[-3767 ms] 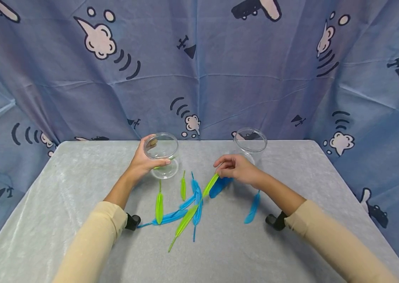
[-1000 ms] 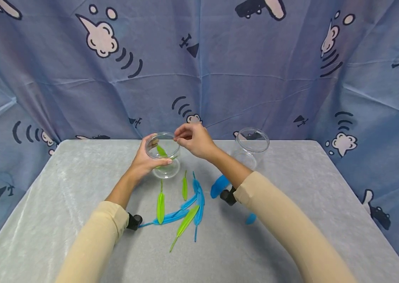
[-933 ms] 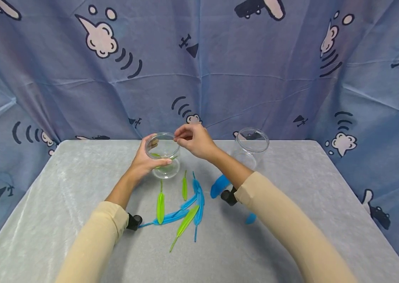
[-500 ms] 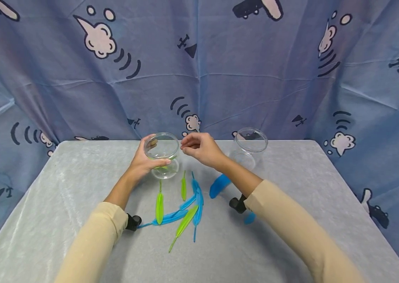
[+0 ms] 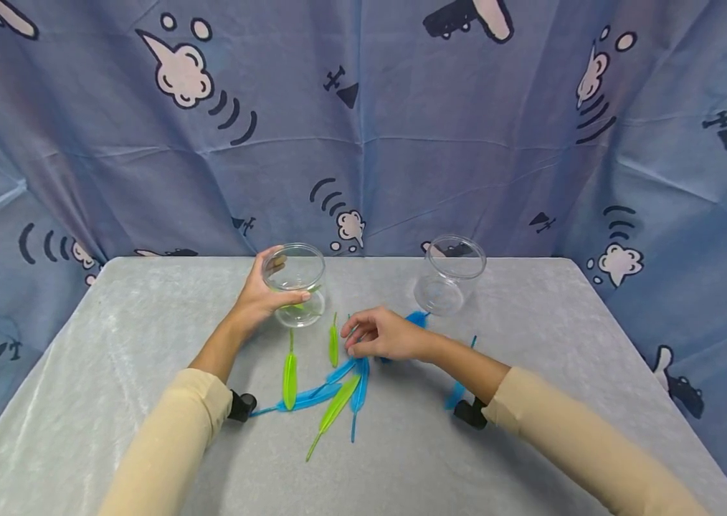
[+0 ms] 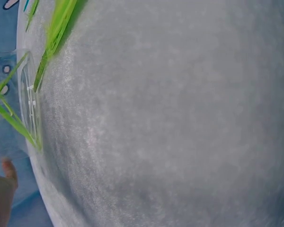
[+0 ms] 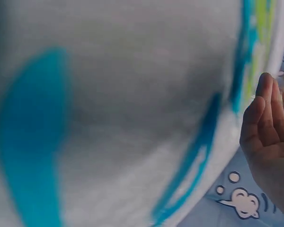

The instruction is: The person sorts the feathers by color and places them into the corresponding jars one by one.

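Observation:
My left hand (image 5: 259,295) grips a clear plastic jar (image 5: 299,276) by its side, thumb in front and fingers behind. Green feathers (image 6: 13,122) lie inside that jar, as the left wrist view shows. Over the middle of the table hovers my right hand (image 5: 389,335), fingers loosely bent with nothing seen between them. Beneath and beside it are blue feathers (image 5: 359,398), partly covered by the hand. Around them lie a small green feather (image 5: 334,345), an upright-lying green feather (image 5: 290,380) and a slanted green feather (image 5: 338,408), whose tip meets the blue ones.
A second clear jar (image 5: 441,294) stands at the back right. Near it lies a blue feather (image 5: 418,318), partly behind the right hand, and another blue feather (image 5: 457,394) lies by the right wrist camera. A patterned blue curtain (image 5: 467,165) hangs behind the grey-covered table (image 5: 144,315).
My right hand picked up a green feather, brought it to the left jar and released it inside. It has since moved back down and right over the blue feathers. The left hand stayed put.

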Demonstrator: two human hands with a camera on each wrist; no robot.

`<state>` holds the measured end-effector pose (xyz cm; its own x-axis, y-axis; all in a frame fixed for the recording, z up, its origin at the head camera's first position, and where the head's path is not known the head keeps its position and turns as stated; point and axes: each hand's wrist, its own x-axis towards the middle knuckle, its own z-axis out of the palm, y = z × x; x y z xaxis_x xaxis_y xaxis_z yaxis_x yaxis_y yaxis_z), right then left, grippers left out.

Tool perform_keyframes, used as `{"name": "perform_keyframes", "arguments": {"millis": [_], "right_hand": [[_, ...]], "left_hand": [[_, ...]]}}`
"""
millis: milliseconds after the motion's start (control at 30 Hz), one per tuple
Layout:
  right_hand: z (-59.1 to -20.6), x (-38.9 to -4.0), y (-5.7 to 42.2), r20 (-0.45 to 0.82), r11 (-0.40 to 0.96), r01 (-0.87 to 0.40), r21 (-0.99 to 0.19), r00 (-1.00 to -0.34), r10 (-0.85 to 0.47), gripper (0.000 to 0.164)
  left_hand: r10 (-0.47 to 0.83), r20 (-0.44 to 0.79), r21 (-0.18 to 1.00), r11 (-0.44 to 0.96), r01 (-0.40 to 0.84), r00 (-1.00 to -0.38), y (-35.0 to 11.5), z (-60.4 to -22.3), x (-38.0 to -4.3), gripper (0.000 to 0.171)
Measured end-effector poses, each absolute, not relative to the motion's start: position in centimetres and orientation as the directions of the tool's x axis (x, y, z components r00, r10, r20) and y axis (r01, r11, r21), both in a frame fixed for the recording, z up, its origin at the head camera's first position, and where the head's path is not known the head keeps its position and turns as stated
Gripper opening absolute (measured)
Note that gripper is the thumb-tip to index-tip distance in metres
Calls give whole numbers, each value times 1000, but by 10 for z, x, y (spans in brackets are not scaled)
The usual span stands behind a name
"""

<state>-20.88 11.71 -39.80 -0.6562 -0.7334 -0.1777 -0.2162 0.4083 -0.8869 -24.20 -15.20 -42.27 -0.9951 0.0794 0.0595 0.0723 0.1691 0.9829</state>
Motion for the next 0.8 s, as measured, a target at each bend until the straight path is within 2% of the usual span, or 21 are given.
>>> {"name": "perform_keyframes", "arguments": {"millis": [433,800], "right_hand": [[-418,-195,133,-220,425,-173,-888,-652,-726,26],[-423,-188,129,-223,369,-120,-922,-616,-756,27]], "left_hand": [[80,48,984,169,61,-996,-152,-422,-242,104],[92,77,982,163,91,-993,-152,-424,-243,102]]}}
